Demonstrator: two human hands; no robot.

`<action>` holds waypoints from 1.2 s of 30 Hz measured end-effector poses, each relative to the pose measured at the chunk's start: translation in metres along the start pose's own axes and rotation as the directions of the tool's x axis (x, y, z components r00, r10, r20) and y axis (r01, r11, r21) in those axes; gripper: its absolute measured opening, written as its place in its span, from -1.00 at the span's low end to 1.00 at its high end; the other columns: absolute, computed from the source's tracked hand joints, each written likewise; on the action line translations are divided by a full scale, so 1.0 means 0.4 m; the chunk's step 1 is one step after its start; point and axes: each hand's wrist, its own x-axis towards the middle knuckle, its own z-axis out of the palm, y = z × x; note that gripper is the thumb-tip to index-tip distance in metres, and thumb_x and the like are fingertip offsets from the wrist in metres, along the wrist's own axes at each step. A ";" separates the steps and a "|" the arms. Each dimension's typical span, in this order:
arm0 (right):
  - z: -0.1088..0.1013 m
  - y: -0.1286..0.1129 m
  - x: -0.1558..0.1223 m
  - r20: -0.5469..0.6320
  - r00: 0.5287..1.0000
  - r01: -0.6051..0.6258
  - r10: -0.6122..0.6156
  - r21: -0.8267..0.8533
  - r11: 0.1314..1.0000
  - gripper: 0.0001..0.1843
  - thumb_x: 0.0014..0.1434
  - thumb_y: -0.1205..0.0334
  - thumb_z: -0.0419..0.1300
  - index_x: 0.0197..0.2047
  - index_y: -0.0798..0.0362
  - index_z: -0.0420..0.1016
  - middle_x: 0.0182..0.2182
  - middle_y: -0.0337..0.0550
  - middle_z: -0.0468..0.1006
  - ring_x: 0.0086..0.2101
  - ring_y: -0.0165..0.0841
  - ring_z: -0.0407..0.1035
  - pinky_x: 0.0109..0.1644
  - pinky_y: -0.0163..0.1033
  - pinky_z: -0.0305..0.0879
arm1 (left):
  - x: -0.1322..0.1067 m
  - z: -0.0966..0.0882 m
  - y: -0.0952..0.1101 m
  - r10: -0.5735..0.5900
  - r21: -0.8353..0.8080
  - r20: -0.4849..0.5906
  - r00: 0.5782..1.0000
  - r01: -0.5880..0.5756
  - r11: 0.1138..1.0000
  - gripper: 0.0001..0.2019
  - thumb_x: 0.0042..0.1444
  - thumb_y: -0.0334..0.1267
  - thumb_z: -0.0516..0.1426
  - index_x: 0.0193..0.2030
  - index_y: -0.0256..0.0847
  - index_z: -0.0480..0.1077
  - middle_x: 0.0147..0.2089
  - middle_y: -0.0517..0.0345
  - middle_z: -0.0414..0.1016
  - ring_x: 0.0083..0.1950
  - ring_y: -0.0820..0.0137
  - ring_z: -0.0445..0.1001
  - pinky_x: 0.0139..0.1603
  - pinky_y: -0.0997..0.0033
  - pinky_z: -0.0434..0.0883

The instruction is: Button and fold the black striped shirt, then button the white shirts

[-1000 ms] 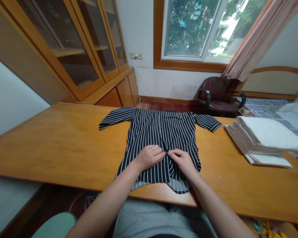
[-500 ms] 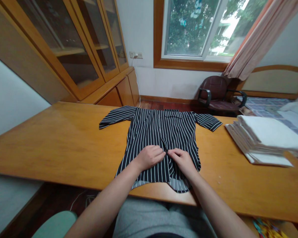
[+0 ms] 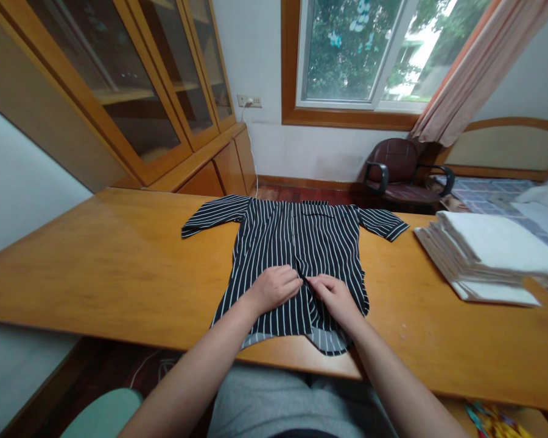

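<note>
A black shirt with white stripes (image 3: 269, 243) lies spread on the wooden table (image 3: 119, 261), its short sleeves out to both sides and its hem toward me. My left hand (image 3: 277, 289) is closed on the shirt's front opening, left of the middle. Right beside it, my right hand (image 3: 332, 292) pinches the other edge of the opening, and the cloth there is lifted and folded. Fingertips of both hands almost meet at the placket. Any button between them is too small or hidden to make out.
A stack of folded white sheets (image 3: 488, 252) sits on the table's right side. Behind the table are a glass-door cabinet (image 3: 164, 109) and a dark red armchair (image 3: 395, 170). A pale green stool (image 3: 103, 413) stands below the front edge at left.
The hands stay at the front opening with only slight finger movement. The gap in the cloth just above them looks narrower. The rest of the shirt lies as before.
</note>
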 end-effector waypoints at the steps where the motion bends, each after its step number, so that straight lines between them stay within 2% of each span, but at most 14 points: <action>1: 0.001 0.001 0.000 -0.001 1.000 0.013 -0.013 -0.012 1.000 -0.62 0.31 0.04 0.08 -0.19 0.03 0.69 -0.38 -0.15 0.57 -0.31 -0.31 0.44 -0.13 -0.22 0.31 | 0.000 -0.001 -0.001 -0.006 -0.010 0.008 1.000 0.006 1.000 -0.79 0.37 -0.34 0.00 -0.28 -0.22 0.39 -0.37 0.15 0.39 -0.33 0.40 0.34 -0.33 0.39 0.31; 7: 0.000 0.006 -0.001 0.006 0.998 0.063 -0.062 -0.064 0.996 -0.63 0.35 0.05 0.08 -0.16 0.00 0.70 -0.33 -0.13 0.60 -0.26 -0.29 0.46 -0.11 -0.22 0.32 | 0.002 0.002 -0.002 -0.069 -0.065 -0.003 0.998 0.069 0.996 -0.86 0.35 -0.31 0.04 -0.12 -0.26 0.41 -0.29 0.11 0.46 -0.27 0.37 0.41 -0.31 0.39 0.36; 12: 0.001 0.009 -0.003 -0.007 0.997 0.082 -0.083 -0.058 0.995 -0.65 0.35 0.06 0.09 -0.13 0.00 0.69 -0.33 -0.14 0.59 -0.25 -0.29 0.46 -0.11 -0.23 0.32 | -0.001 0.004 -0.004 -0.099 -0.080 0.009 0.995 0.099 0.992 -0.80 0.35 -0.28 0.04 0.02 -0.27 0.39 -0.24 0.08 0.49 -0.23 0.35 0.44 -0.28 0.37 0.40; 21: -0.002 0.003 -0.002 0.002 0.996 0.086 -0.087 -0.070 0.994 -0.65 0.35 0.09 0.08 -0.07 0.00 0.68 -0.39 -0.17 0.56 -0.33 -0.33 0.42 -0.17 -0.24 0.32 | -0.006 0.006 -0.006 -0.070 -0.056 0.062 0.996 0.073 0.996 -0.83 0.37 -0.29 0.01 -0.12 -0.25 0.42 -0.26 0.07 0.47 -0.24 0.34 0.41 -0.27 0.36 0.38; 36: 0.003 0.008 -0.002 -0.022 0.995 0.090 -0.093 -0.105 0.990 -0.71 0.30 0.18 0.15 -0.06 -0.01 0.67 -0.35 -0.16 0.58 -0.34 -0.34 0.45 -0.16 -0.24 0.37 | -0.003 0.000 -0.007 -0.012 -0.016 0.066 0.998 0.013 1.000 -0.77 0.39 -0.32 -0.02 -0.28 -0.23 0.39 -0.36 0.15 0.39 -0.33 0.39 0.33 -0.34 0.39 0.29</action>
